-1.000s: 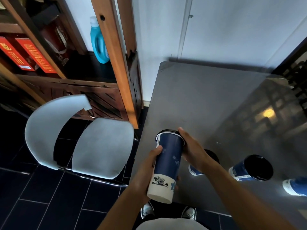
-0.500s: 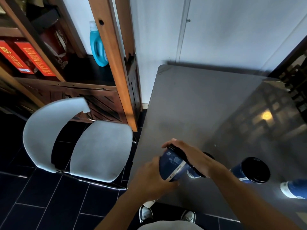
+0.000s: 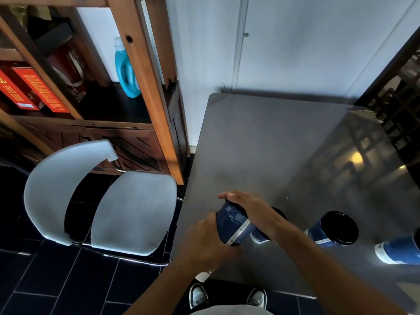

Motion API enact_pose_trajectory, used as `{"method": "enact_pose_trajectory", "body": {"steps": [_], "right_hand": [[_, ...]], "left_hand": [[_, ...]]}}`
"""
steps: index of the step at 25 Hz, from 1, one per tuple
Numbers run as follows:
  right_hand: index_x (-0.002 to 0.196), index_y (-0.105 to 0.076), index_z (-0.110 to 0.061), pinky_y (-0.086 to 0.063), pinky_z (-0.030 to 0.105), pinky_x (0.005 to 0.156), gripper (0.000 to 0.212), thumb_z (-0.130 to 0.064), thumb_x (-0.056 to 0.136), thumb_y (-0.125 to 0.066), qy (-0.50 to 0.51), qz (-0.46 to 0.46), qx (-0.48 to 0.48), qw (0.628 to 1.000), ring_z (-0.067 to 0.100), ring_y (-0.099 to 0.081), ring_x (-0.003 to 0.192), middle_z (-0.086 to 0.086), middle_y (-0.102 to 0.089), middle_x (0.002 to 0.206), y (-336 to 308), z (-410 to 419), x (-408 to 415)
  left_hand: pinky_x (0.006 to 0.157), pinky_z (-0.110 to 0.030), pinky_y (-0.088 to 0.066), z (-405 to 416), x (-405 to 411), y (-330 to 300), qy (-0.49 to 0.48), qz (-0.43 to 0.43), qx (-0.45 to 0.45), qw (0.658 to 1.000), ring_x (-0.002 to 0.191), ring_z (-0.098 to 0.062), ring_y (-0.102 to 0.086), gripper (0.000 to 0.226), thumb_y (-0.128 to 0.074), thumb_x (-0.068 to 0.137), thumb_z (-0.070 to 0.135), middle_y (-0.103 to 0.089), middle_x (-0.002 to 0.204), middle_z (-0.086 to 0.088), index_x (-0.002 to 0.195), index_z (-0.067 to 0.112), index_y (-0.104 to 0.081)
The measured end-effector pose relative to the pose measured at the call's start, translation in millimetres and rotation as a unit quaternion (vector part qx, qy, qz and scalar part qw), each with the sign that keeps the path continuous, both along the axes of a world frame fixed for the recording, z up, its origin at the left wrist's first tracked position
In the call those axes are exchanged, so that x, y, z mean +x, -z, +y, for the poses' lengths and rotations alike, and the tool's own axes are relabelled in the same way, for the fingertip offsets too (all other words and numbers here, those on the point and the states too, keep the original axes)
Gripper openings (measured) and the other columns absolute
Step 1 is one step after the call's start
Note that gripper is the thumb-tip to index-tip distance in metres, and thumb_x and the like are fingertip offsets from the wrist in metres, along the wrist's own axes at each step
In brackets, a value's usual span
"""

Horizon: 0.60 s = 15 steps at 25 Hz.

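A tall blue paper cup (image 3: 231, 223) with a black lid is held tilted over the near left part of the dark table (image 3: 261, 144). My left hand (image 3: 204, 242) grips its lower body from below. My right hand (image 3: 252, 212) is curled over its lidded top. Behind my right hand a second blue cup (image 3: 259, 237) is mostly hidden. A third cup with a black lid (image 3: 334, 228) stands to the right, and a fourth blue cup (image 3: 397, 248) shows at the right edge.
A white chair (image 3: 127, 212) stands left of the table on the dark tiled floor. A wooden shelf unit (image 3: 147, 87) holds a teal bottle (image 3: 126, 71) and red boxes (image 3: 31, 89). The table's far side meets a white wall. My shoes (image 3: 197, 296) show below.
The cup stood upright in both hands; it has tipped over, lid away from me, my right hand moving onto the lid and my left hand covering the white base.
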State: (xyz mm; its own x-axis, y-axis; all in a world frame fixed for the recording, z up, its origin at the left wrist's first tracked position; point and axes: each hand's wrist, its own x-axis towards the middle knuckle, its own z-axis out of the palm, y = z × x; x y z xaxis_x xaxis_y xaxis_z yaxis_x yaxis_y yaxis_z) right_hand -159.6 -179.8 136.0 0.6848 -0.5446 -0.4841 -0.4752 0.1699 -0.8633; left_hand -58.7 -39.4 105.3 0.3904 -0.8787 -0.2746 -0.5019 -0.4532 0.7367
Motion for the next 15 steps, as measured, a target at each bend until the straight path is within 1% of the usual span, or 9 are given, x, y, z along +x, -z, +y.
{"method": "enact_pose_trajectory", "body": {"steps": [2, 4, 6, 8, 10, 12, 13, 15], "right_hand": [[0.115, -0.074, -0.027, -0.057, 0.034, 0.095, 0.029, -0.036, 0.104, -0.048, -0.004, -0.005, -0.003, 1.000, 0.022, -0.068, 0.108, 0.005, -0.071, 0.118, -3.3, 0.2, -0.1], [0.118, -0.072, -0.026, -0.057, 0.027, 0.089, 0.030, -0.036, 0.104, -0.047, -0.023, -0.005, -0.006, 1.000, 0.020, -0.067, 0.106, 0.003, -0.070, 0.116, -8.1, 2.0, -0.1], [0.120, -0.071, -0.025, -0.057, 0.022, 0.084, 0.031, -0.036, 0.104, -0.047, -0.036, -0.001, -0.011, 0.999, 0.017, -0.066, 0.105, 0.002, -0.069, 0.117, -11.5, 3.3, 0.0], [0.118, -0.071, -0.027, -0.057, 0.026, 0.088, 0.029, -0.037, 0.104, -0.047, -0.040, 0.001, -0.009, 0.999, 0.018, -0.067, 0.104, 0.003, -0.070, 0.116, -14.1, 3.9, 1.1], [0.114, -0.072, -0.031, -0.058, 0.033, 0.092, 0.027, -0.039, 0.103, -0.049, -0.047, -0.006, 0.000, 0.999, 0.020, -0.069, 0.103, 0.001, -0.071, 0.114, -18.2, 4.0, 2.2], [0.114, -0.072, -0.032, -0.057, 0.041, 0.097, 0.027, -0.041, 0.102, -0.050, -0.063, -0.016, 0.005, 0.998, 0.023, -0.070, 0.104, 0.002, -0.072, 0.115, -23.0, 3.1, 3.7], [0.115, -0.072, -0.033, -0.056, 0.044, 0.100, 0.028, -0.043, 0.101, -0.050, -0.075, -0.018, 0.004, 0.997, 0.024, -0.070, 0.106, 0.001, -0.072, 0.117, -24.8, 2.4, 3.8], [0.120, -0.071, -0.034, -0.054, 0.047, 0.103, 0.032, -0.048, 0.100, -0.050, -0.106, -0.022, -0.001, 0.994, 0.025, -0.069, 0.109, 0.001, -0.070, 0.122, -28.2, 0.2, 4.4]], "left_hand": [[0.056, -0.008, -0.049, 0.7, 1.1, -3.3, 0.000, 0.017, 0.001, 1.000, 0.073, 0.004, -0.064, 0.068, -0.077, 0.052, 0.067, -0.062, 0.087, 0.022, 0.106, 0.046, -0.042], [0.053, -0.005, -0.047, 1.8, 1.2, -6.4, 0.001, 0.047, 0.003, 0.999, 0.074, 0.006, -0.064, 0.062, -0.081, 0.055, 0.061, -0.061, 0.090, 0.020, 0.100, 0.046, -0.042], [0.054, -0.002, -0.045, 3.0, 0.4, -9.9, 0.000, 0.081, 0.000, 0.997, 0.080, 0.015, -0.061, 0.058, -0.086, 0.061, 0.049, -0.060, 0.092, 0.018, 0.098, 0.046, -0.042], [0.055, -0.003, -0.046, 4.2, -0.6, -13.7, -0.005, 0.111, 0.003, 0.994, 0.080, 0.013, -0.062, 0.058, -0.089, 0.063, 0.040, -0.061, 0.095, 0.016, 0.099, 0.044, -0.043], [0.057, -0.006, -0.049, 5.8, -1.5, -17.9, -0.023, 0.167, 0.004, 0.986, 0.079, 0.008, -0.066, 0.058, -0.089, 0.062, 0.034, -0.067, 0.094, 0.011, 0.103, 0.041, -0.050], [0.056, -0.009, -0.051, 7.0, -0.1, -22.3, -0.040, 0.232, 0.009, 0.972, 0.076, 0.000, -0.072, 0.056, -0.088, 0.061, 0.033, -0.073, 0.088, 0.007, 0.108, 0.036, -0.057], [0.055, -0.010, -0.052, 7.8, 0.6, -24.4, -0.045, 0.259, 0.015, 0.965, 0.075, -0.004, -0.073, 0.056, -0.087, 0.060, 0.034, -0.075, 0.086, 0.008, 0.108, 0.034, -0.059], [0.057, -0.014, -0.053, 9.6, 2.0, -29.0, -0.049, 0.294, 0.025, 0.954, 0.075, -0.009, -0.075, 0.054, -0.085, 0.058, 0.037, -0.076, 0.086, 0.009, 0.107, 0.033, -0.063]]}}
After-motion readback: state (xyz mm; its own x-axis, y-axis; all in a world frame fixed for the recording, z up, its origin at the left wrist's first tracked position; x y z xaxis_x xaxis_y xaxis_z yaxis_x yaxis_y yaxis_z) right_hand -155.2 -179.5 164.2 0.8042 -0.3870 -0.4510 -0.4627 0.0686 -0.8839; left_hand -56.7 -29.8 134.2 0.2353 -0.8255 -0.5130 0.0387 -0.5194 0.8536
